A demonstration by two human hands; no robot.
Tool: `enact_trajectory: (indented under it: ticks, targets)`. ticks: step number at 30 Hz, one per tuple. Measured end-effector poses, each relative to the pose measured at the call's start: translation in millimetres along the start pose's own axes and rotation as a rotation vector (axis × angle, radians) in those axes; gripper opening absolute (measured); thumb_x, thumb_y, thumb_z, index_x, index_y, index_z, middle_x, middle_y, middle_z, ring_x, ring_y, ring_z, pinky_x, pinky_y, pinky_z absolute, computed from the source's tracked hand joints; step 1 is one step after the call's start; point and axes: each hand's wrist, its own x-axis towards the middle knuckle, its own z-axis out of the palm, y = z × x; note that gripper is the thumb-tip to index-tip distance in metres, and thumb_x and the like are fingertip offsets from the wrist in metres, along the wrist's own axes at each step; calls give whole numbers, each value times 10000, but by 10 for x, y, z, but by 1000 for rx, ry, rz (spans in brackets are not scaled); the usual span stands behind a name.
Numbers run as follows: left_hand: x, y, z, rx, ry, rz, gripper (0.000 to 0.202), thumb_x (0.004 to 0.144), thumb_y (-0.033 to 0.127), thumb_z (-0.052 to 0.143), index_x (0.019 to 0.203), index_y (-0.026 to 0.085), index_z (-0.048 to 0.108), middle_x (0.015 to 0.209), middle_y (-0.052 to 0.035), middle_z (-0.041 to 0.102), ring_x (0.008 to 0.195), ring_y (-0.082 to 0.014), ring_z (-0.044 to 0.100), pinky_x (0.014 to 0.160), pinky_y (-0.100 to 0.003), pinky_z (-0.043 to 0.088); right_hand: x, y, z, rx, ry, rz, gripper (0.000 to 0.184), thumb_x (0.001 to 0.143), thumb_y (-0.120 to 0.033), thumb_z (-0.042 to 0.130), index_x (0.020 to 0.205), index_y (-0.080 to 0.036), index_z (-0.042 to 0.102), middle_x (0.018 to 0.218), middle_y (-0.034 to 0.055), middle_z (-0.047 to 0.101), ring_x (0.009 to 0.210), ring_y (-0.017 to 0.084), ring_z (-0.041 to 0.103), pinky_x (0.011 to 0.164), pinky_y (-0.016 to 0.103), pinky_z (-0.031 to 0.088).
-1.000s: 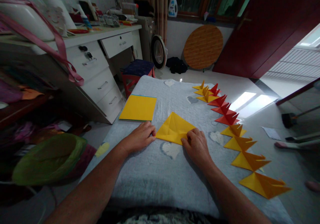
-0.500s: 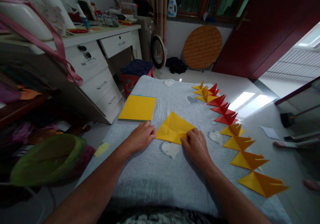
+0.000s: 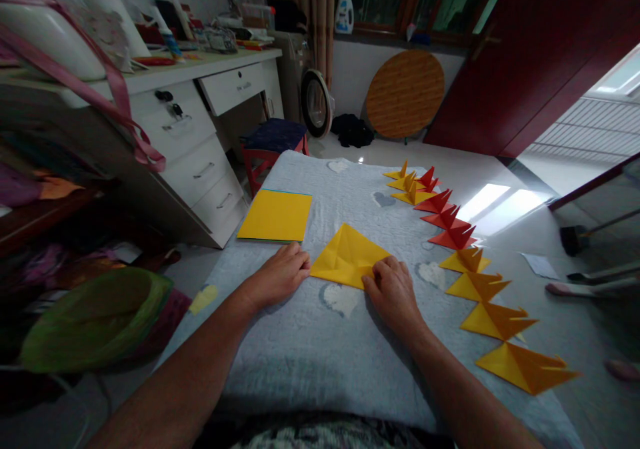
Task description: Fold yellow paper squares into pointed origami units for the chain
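Matt yellow folded paper, nubbly pale cloth cover, glossy tiled floor, wooden round board

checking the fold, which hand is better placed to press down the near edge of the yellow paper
Right, probably. The right hand already rests on the near edge of the folded yellow paper, fingers curled on it. The left hand only touches the left corner, so it suits steadying the sheet.

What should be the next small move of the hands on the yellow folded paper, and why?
Probably the right hand should press and slide along the near edge of the folded yellow paper to sharpen the crease. Its fingers pinch that edge, the left hand pins the left corner, and the paper lies flat on the grey cloth, unlike the finished pieces at the right.
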Motion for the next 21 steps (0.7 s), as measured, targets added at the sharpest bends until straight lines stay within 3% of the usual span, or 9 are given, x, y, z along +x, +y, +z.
enact_trajectory:
  ticks: [10,14,18,21]
  targets:
    - [7,31,0,9,-2,-39,94,882,200,480,792,202,507,924,-49,511,937,-215,503,879,-338,410,7,22,14,25,18,-16,180,854,-205,550,682,-229,501,836,79,576,820,251,494,787,397,380]
    - [5,35,9,26,-5,-52,81,883,192,482,807,203,507,938,-50,513,958,-217,506,890,-332,408,-3,1,5,61,45,32,43,827,-174,570,854,-207,565,888,84,587,855,262,505,807,399,393]
    - [-2,43,7,38,-3,-53,77,890,198,479,820,205,510,935,-46,511,953,-217,506,891,-335,410,-29,-52,-19,33,116,15,350,817,-128,593,1158,-209,601,1104,124,575,1006,292,495,874,420,382]
    - [-6,51,-3,31,1,-51,90,892,203,478,808,204,511,925,-46,514,941,-216,508,874,-331,413,-41,-85,-39,-22,56,-112,301,873,-98,566,1088,-273,683,1180,104,580,1071,293,473,898,423,340]
